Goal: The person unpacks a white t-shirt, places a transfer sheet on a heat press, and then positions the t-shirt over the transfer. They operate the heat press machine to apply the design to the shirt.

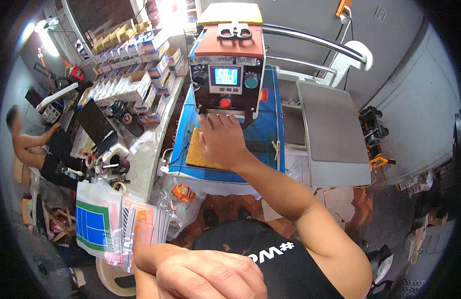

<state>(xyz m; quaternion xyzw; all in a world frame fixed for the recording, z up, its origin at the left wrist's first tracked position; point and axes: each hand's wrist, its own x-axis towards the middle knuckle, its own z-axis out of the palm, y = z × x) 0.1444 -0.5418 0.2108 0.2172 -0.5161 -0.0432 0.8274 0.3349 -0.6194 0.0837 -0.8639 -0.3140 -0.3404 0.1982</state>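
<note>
A boxy heat-press machine with a lit display, a red button and a green knob stands on a blue work surface. My right hand reaches up to its lower front, fingers bent over the pale front handle. Beneath that hand lies a yellow pad, partly covered by my palm. My left hand is close to my chest at the bottom of the view. Its fingers are curled, and their tips are hidden, so anything inside cannot be seen. Black scissors rest on the machine's reddish top.
At left, a long table carries stacked boxes, a dark bottle and a laptop. Printed plastic bags hang at its near end. Another person sits far left. A grey board stands right of the machine.
</note>
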